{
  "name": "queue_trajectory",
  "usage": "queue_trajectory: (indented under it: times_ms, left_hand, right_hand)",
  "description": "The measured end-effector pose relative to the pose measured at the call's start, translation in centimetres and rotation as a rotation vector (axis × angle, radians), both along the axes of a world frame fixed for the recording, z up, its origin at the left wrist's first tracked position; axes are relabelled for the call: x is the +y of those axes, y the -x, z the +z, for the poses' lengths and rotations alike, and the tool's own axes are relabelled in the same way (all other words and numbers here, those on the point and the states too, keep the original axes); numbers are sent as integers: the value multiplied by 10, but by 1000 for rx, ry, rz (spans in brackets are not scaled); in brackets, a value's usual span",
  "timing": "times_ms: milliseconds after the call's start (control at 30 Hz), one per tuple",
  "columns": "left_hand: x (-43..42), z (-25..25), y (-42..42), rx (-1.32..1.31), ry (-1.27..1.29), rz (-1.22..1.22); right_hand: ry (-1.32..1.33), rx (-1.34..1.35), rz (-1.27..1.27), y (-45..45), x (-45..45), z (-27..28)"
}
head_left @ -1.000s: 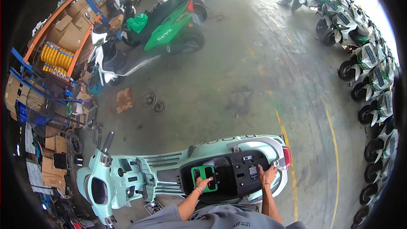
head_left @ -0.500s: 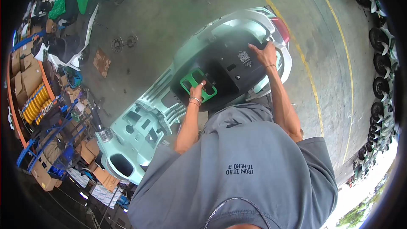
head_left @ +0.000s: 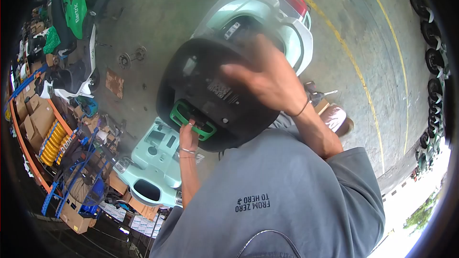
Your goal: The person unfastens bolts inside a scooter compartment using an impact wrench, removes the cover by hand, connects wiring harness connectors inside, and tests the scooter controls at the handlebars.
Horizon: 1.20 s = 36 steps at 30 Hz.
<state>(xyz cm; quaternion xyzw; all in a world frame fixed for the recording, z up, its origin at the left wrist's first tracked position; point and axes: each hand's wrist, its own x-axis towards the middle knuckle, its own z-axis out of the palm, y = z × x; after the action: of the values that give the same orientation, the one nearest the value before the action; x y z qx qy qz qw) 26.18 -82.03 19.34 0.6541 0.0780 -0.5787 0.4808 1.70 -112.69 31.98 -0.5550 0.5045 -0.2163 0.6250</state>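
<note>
A large black moulded tub-like part (head_left: 191,79), with a QR label on it and a green handle frame (head_left: 179,112) at one end, is raised and tilted above the pale mint scooter body (head_left: 153,157). My left hand (head_left: 189,138) is closed around the near side of the green frame. My right hand (head_left: 275,81) is over the part's other end, its thumb stretched toward the QR label. Motion smears the fingers there, so whether they grip the rim cannot be made out. Beyond that hand, the scooter's mint rear body (head_left: 294,33) shows an opening.
A green-and-black motorbike (head_left: 76,14) stands at upper left. Shelving with cartons (head_left: 40,114) and yellow coil springs (head_left: 55,143) lines the left. A metal hub part (head_left: 131,57) lies on the floor. Wheels (head_left: 434,59) stand in a row at right.
The black part has come up out of the scooter body and shifted left, with my left hand still on its green frame. My right hand has moved left, closer to the camera, and blurred.
</note>
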Motion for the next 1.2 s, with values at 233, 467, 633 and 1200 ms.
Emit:
queue_trajectory:
  times_ms: [233,467,633,1200]
  left_hand:
    - [31,-20,-26,98,34,-50]
    - [31,-50,-26,246,67,-10]
    - [35,-57,-19,165,98,33]
    - [7,-23,-6,211,-11,-6]
  right_hand:
    - [-205,-112,113,-17,31,26]
    - [-173,-61,91,-19,23,15]
    - [-74,36,73,-23,8,2]
    - [-104,-148,99,-10,17,6]
